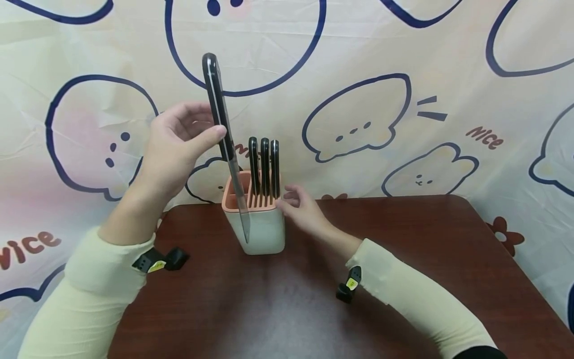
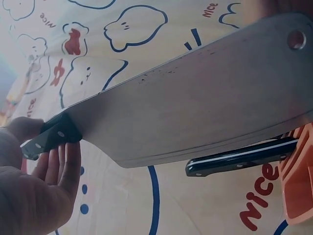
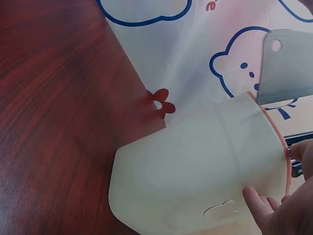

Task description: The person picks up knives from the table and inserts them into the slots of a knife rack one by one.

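Observation:
My left hand [image 1: 172, 149] holds a cleaver [image 2: 190, 103] by its black riveted handle, thumb on one side and fingers on the other. The broad steel blade, with a hole at its far corner, points down over the left part of a knife holder [image 1: 264, 234]. That holder is white with an orange slotted top. Several black-handled knives [image 1: 264, 169] stand upright in its slots. At the holder's right side, my right hand [image 1: 307, 214] touches the wall and rim with loosely extended fingers [image 3: 254, 203].
The holder stands near the back edge of a dark brown wooden table [image 1: 278, 304]. A printed cloth [image 1: 358, 40] with cartoon outlines hangs behind it. Each wrist carries a small black strapped device.

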`<state>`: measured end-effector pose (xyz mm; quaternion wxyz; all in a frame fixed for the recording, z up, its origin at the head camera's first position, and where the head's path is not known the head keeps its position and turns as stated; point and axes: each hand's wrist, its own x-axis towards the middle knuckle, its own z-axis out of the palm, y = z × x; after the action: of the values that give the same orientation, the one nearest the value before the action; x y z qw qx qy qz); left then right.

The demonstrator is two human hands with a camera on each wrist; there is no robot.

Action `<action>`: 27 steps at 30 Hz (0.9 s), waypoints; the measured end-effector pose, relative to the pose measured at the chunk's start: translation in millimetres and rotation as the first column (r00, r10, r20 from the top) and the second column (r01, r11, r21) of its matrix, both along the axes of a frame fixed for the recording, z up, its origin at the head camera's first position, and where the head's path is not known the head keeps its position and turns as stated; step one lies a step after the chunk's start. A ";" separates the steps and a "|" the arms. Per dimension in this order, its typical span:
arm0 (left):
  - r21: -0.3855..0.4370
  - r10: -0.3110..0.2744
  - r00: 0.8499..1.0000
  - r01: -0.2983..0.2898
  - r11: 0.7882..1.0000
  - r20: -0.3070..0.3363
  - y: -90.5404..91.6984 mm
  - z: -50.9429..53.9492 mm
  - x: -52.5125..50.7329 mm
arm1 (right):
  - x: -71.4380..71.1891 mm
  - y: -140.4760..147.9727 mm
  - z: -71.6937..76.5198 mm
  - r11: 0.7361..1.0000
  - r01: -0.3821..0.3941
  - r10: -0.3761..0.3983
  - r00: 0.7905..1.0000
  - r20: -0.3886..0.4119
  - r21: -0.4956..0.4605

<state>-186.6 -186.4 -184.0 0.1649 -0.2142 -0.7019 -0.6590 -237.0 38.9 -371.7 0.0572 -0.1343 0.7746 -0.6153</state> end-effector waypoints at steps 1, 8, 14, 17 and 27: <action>0.007 -0.003 1.000 0.003 1.000 0.002 -0.2 1.4 -1.2 | 0.2 -0.7 -0.6 1.000 0.000 0.000 1.000 0.001 0.002; 0.002 0.021 1.000 -0.021 1.000 0.009 -0.6 10.2 -9.0 | 3.0 -3.5 -2.4 1.000 0.013 -0.013 1.000 0.025 -0.003; 0.032 0.028 0.999 -0.027 0.999 -0.017 -1.5 20.6 -14.3 | 3.2 -5.8 -1.7 1.000 0.024 -0.025 0.999 0.035 0.010; 0.031 0.037 0.999 -0.036 0.999 -0.026 -1.6 24.0 -18.8 | 3.0 -5.9 -1.6 0.999 0.026 -0.027 0.999 0.039 0.018; 0.025 0.074 0.997 -0.074 0.997 -0.014 -4.3 18.9 -32.4 | 3.5 -5.9 -1.5 0.999 0.025 -0.026 0.999 0.032 0.025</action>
<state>-219.1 -190.8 -165.1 0.1971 -0.1911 -0.7000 -0.6592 -233.5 32.9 -373.2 0.0635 -0.1137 0.7827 -0.6087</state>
